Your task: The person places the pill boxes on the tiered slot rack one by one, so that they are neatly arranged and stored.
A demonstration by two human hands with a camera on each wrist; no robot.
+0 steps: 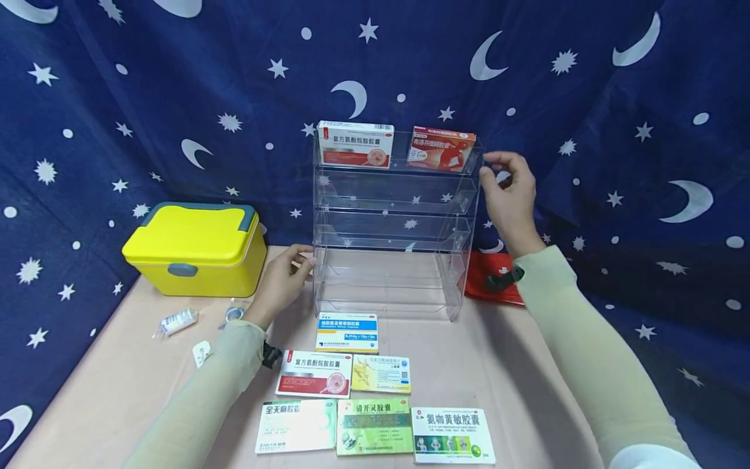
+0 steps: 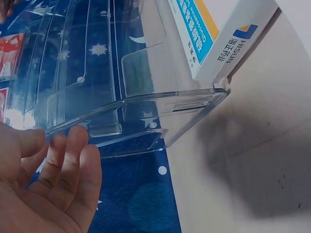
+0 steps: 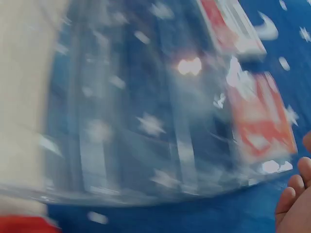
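Note:
A clear acrylic tiered rack (image 1: 392, 225) stands in the middle of the table. Its top tier holds a white-and-red medicine box (image 1: 355, 144) and an orange-red box (image 1: 441, 149); the lower tiers look bare. My left hand (image 1: 305, 260) rests with relaxed fingers against the rack's lower left side wall. The left wrist view shows that hand (image 2: 53, 170) at the rack's (image 2: 146, 116) edge, next to a blue-and-white box (image 2: 214, 34). My right hand (image 1: 495, 172) hovers by the upper right corner with loosely curled fingers, holding nothing. The right wrist view is blurred, with fingertips (image 3: 296, 199) low right.
A yellow lidded case (image 1: 196, 247) sits at the left, a red pouch (image 1: 495, 277) right of the rack. Several medicine boxes lie in front, among them a blue-and-white one (image 1: 347, 332) and a green one (image 1: 374, 426). A bandage roll (image 1: 176, 321) lies left. Starry blue cloth hangs behind.

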